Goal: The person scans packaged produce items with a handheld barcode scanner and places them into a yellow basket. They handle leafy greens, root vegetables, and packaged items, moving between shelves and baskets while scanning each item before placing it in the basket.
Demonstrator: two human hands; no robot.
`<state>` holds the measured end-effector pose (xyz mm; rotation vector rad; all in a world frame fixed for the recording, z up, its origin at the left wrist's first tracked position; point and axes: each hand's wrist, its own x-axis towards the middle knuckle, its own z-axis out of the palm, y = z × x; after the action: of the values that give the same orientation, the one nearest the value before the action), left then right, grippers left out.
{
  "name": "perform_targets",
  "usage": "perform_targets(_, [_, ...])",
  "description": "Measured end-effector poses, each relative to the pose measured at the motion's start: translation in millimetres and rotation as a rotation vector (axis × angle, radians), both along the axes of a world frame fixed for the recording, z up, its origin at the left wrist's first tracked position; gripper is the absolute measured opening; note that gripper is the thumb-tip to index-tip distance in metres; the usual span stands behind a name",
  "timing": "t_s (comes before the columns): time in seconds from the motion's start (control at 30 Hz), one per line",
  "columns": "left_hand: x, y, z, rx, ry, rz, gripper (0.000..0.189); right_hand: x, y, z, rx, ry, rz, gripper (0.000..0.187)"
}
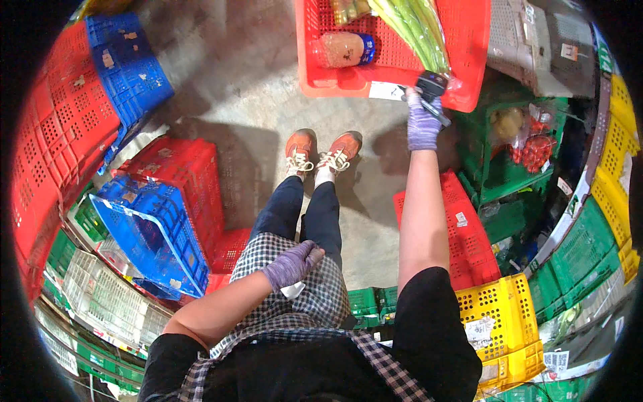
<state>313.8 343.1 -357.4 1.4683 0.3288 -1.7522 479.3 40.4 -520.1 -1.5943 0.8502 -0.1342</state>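
My right hand [425, 120], in a purple knit fingerless glove, reaches forward and holds a marker pen [433, 111] and a small black device [431, 86] at the near edge of a red plastic crate [346, 89]. A white paper label [386, 91] is on the crate's rim. Inside the crate lie a bagged bunch of long green stalks [417, 35], a clear-and-blue package [346, 49] and another packaged item [349, 10]. My left hand [296, 265], gloved alike, is closed in front of the checked apron [321, 301], with a small white piece [293, 290] just below it.
Stacked red [60, 100] and blue [128, 65] crates stand at left, beside a tilted blue crate [150, 226]. Right are a green crate [517, 188] with bagged red produce [537, 151], a red crate [464, 236] and a yellow crate [502, 321]. Grey crates [542, 50] stand at upper right.
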Motion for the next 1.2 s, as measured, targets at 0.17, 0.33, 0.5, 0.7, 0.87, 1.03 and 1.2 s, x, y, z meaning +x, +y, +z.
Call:
perform_targets(0.17, [33,4,19,0.022,0.027,0.370,0.026,-17,17,46,-0.013,-0.092,-0.004,0.022])
perform_targets(0.33, [91,8,51,0.073,-0.154,0.797,0.032,-73,95,135,0.185,0.173,0.486,0.021])
perform_targets(0.5, [113,27,92,-0.013,-0.172,1.128,0.029,-105,182,245,0.864,0.313,0.595,0.041])
perform_targets(0.7, [92,72,120,0.287,-0.659,1.336,0.017,-116,210,285,0.366,0.079,0.487,0.032])
perform_targets(0.87, [22,85,151,0.040,-0.510,0.894,0.039,-155,228,301,0.036,0.007,0.530,0.032])
perform_targets(1.03, [-29,77,174,-0.041,-0.469,1.067,0.043,-186,237,333,0.154,0.013,0.481,0.033])
perform_targets(1.2, [-80,97,183,-0.062,-0.527,1.140,0.035,-190,239,342,0.298,0.068,0.521,0.029])
